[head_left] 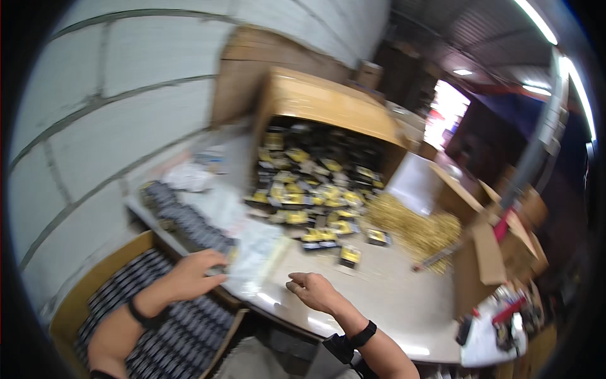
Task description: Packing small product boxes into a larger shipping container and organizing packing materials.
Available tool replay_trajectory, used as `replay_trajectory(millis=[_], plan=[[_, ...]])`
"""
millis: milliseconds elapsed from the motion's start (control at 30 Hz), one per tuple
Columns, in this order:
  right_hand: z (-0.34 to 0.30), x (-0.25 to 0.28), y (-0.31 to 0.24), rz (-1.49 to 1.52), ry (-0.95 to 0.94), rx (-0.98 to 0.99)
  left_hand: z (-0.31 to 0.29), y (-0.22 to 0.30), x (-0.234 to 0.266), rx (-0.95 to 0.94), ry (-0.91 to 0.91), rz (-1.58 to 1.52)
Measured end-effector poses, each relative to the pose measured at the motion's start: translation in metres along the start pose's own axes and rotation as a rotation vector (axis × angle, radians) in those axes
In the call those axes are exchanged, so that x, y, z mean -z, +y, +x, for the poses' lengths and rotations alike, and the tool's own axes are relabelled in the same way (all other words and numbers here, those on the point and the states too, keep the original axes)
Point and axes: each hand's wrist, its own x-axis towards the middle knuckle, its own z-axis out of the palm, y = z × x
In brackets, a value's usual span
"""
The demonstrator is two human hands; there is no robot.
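Grey, dark and ridged, a row of small packs lies slantwise along the left part of the shiny, pale surface, and its near end is just beside the left hand. The left arm comes up from the bottom of the view and leans to the right, with a black band around the wrist. The left hand is palm down, its fingers bent and its thumb a bit apart from them. The gap there is too blurry, so I cannot tell if it has hold of a pack. The right arm comes up from the bottom too and leans to the left, with a black strap on its wrist. The right hand is over the front of the surface, loosely curled and partly open, with nothing to be seen in its grip. Below the left hand is a brown cardboard carton, with many dark packs in neat, stripy rows inside. At the back, a big cardboard box lies with its open side to the front. Little black and yellow boxes fill it and spill out in a messy heap. To the right of the heap sits a fluffy pile of thin, gold strips, like straw. Thin, see-through plastic lies wrinkled between the row and the heap.
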Motion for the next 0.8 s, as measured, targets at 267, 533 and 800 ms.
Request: replay_trajectory(millis=[267, 533, 800], plan=[[-0.085, 0.168, 0.264, -0.035, 0.301, -0.662, 0.126, 0.093, -0.083, -0.289, -0.285, 0.185], [-0.021, 0.178, 0.317, -0.416, 0.076, -0.783, 0.251, 0.107, -0.251, -0.170, -0.379, 0.583], [-0.111, 0.104, 0.222, -0.502, -0.036, -0.414, 0.232, 0.121, -0.219, -0.081, -0.791, 0.598]])
